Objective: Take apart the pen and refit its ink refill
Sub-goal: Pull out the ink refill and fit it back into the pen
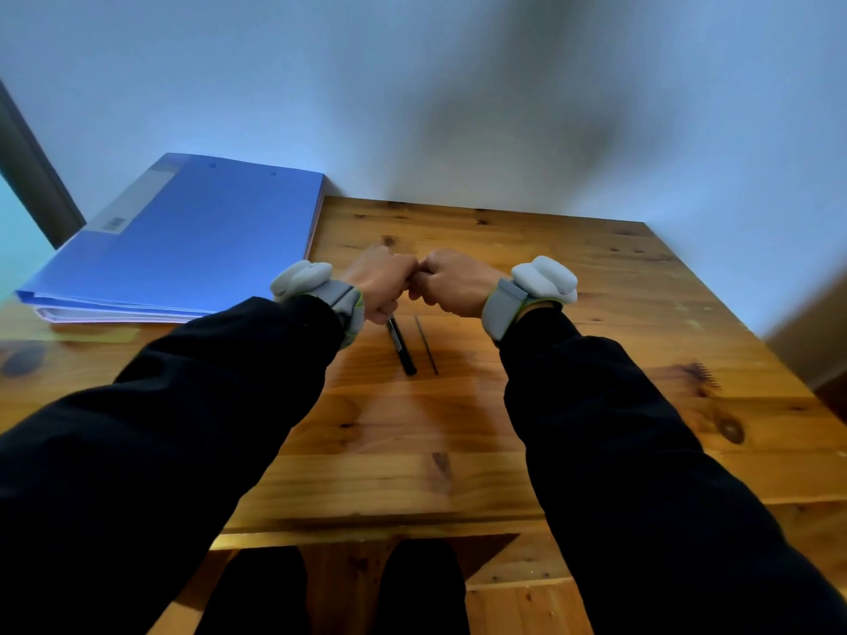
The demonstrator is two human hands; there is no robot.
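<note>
My left hand (382, 279) and my right hand (451, 281) are both closed into fists, and their knuckles touch above the middle of the wooden table (573, 359). Whether something small is pinched between the fingers is hidden. A black pen body (402, 348) shows just below the left fist, pointing toward me; its far end is covered by that hand, and I cannot tell whether the hand touches it. Beside it on the right, parallel to it, lies a thin dark ink refill (426, 346) on the table.
A blue ring binder (192, 236) lies on the table's far left corner, close to the left hand. A pale wall stands right behind the table. Both wrists carry grey straps with white pods. The near table edge runs above my dark legs.
</note>
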